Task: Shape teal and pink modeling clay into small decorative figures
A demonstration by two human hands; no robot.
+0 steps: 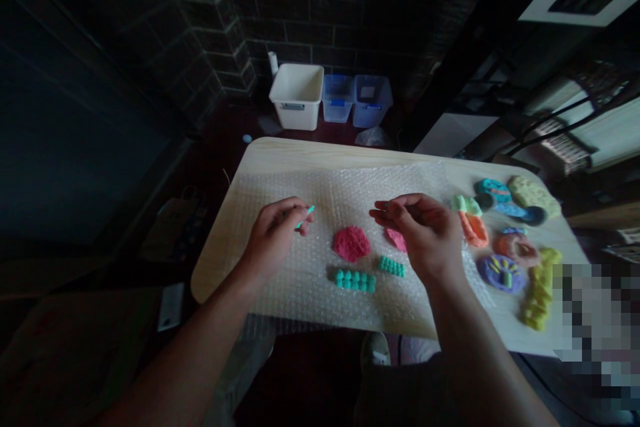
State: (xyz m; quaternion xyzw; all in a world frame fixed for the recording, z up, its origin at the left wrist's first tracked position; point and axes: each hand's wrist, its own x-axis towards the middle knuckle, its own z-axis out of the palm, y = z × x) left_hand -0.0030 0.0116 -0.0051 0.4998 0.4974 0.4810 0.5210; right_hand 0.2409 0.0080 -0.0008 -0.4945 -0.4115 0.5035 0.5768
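Our left hand point(277, 230) pinches a green strip point(307, 214) over bubble wrap point(350, 193), toward the bench point(290, 152)'s left edge; we can't tell if our right hand point(423, 230) grips anything. Past the far edge stands a white bin point(300, 113).

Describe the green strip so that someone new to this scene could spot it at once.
Find the pale wooden table, then the bubble wrap spread on it. Over the wrap's left part is the person's left hand, holding the green strip. It is thin and held, whereas the two bumpy green blocks lie on the wrap.
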